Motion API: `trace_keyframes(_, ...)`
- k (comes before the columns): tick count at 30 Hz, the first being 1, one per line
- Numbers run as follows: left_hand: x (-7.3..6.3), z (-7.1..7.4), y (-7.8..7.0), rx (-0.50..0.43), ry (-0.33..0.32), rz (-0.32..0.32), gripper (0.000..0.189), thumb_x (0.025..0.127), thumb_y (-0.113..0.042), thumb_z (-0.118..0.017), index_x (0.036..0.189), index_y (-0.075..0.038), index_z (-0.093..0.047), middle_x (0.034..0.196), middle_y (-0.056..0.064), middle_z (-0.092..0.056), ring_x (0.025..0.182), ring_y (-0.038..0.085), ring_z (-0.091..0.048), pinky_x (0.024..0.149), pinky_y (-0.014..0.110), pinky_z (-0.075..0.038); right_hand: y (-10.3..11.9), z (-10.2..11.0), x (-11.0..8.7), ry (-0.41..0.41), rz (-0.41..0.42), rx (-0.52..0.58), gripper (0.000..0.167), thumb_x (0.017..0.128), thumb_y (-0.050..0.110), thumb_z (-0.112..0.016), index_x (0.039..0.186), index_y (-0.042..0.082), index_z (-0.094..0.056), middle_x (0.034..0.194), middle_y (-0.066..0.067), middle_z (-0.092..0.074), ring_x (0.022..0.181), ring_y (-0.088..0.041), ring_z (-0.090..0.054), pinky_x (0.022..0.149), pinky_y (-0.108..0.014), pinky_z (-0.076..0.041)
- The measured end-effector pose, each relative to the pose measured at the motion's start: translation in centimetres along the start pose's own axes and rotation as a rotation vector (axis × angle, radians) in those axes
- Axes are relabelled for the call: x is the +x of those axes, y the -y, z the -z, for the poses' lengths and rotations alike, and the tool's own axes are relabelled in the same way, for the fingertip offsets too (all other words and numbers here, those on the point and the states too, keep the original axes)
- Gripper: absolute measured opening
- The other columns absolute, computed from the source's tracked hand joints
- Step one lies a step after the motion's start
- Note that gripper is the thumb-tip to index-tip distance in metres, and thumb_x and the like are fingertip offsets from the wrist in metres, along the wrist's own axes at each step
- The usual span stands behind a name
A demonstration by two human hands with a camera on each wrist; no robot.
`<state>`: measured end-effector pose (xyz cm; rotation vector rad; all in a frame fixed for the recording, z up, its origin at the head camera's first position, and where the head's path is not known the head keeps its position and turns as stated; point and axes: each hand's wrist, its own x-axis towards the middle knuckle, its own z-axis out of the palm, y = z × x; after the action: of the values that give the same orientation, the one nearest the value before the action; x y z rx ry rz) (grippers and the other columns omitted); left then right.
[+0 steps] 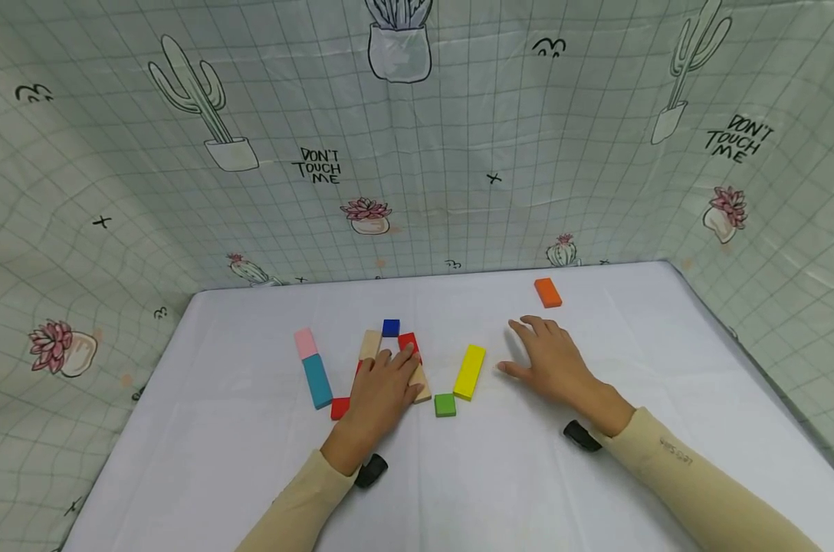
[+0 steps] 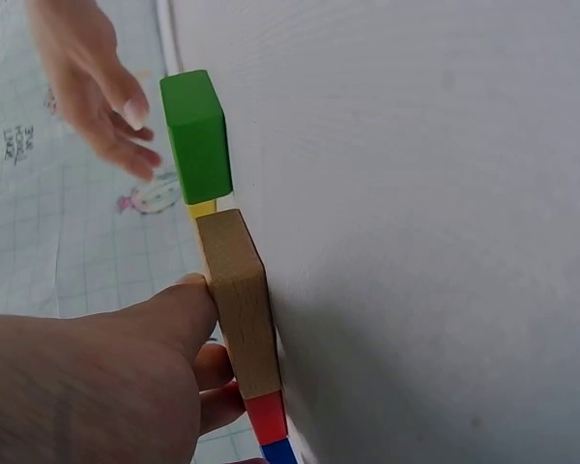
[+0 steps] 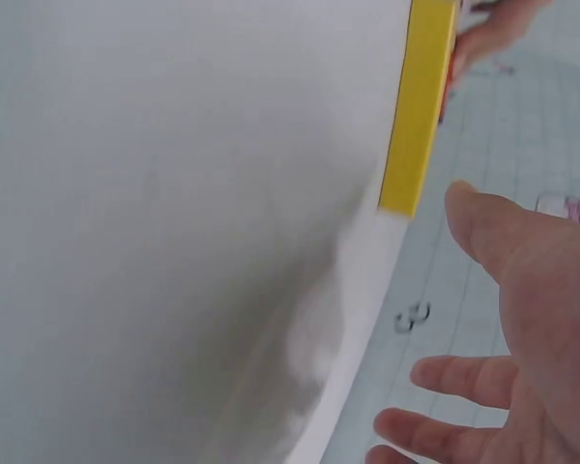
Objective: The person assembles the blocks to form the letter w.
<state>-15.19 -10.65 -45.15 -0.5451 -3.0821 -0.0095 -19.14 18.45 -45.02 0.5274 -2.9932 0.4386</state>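
Coloured blocks form a zigzag on the white table. My left hand (image 1: 382, 389) lies over the middle, its thumb and fingertips touching a wooden block (image 1: 422, 387) and the red block (image 1: 406, 339) beyond it. In the left wrist view the thumb presses the side of that wooden block (image 2: 242, 309). Partly under this hand are another wooden block (image 1: 370, 343) and a red piece behind it. A blue block (image 1: 391, 328) sits at the top. Off to the right, my right hand (image 1: 551, 364) hovers with spread fingers, holding nothing, near the yellow block (image 1: 469, 372).
A green block (image 1: 445, 405) touches the yellow one's lower end. Leftward stand a pink block (image 1: 306, 343), a teal block (image 1: 316, 381) and a small red block (image 1: 339, 409). An orange block (image 1: 547, 292) lies alone near the back edge. Patterned cloth (image 1: 431, 153) surrounds the table.
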Motion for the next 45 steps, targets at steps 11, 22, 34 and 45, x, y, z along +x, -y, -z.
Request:
trace_keyframes(11, -0.1, 0.1, 0.0, 0.0, -0.003, -0.003, 0.056, 0.102, -0.043, -0.069, 0.152, -0.019, -0.06, 0.158, 0.002, -0.056, 0.138, 0.03, -0.053, 0.109, 0.049, -0.048, -3.8, 1.1, 1.2, -0.016, -0.05, 0.017, 0.075, 0.096, 0.035, -0.078, 0.152, -0.006, -0.048, 0.148, -0.032, -0.049, 0.132, -0.053, -0.047, 0.11, -0.067, -0.039)
trace_keyframes(22, -0.1, 0.1, 0.0, -0.001, 0.007, 0.001, 0.056, 0.103, -0.042, -0.068, 0.153, -0.018, -0.059, 0.159, 0.001, -0.054, 0.138, 0.03, -0.052, 0.109, 0.048, -0.048, -7.2, 2.1, 2.9, -0.003, -0.068, -0.002, 0.071, 0.097, 0.03, -0.077, 0.15, -0.008, -0.049, 0.153, -0.035, -0.043, 0.135, -0.059, -0.043, 0.111, -0.071, -0.035)
trace_keyframes(34, -0.2, 0.1, 0.0, 0.005, 0.003, 0.001, 0.057, 0.103, -0.043, -0.068, 0.153, -0.019, -0.059, 0.158, 0.002, -0.056, 0.137, 0.029, -0.053, 0.108, 0.048, -0.049, -9.9, 2.8, 5.4, 0.071, -0.033, -0.066, 0.07, 0.098, 0.016, -0.069, 0.156, -0.009, -0.04, 0.161, -0.035, -0.036, 0.141, -0.059, -0.039, 0.114, -0.074, -0.032)
trace_keyframes(45, 0.0, -0.2, 0.1, 0.0, 0.011, 0.0, 0.058, 0.103, -0.044, -0.067, 0.155, -0.02, -0.057, 0.16, 0.002, -0.054, 0.139, 0.029, -0.052, 0.109, 0.048, -0.048, -11.2, 2.4, 7.7, 0.132, 0.053, -0.075, 0.064, 0.095, 0.005, -0.062, 0.155, -0.009, -0.043, 0.16, -0.032, -0.041, 0.139, -0.056, -0.044, 0.112, -0.072, -0.037)
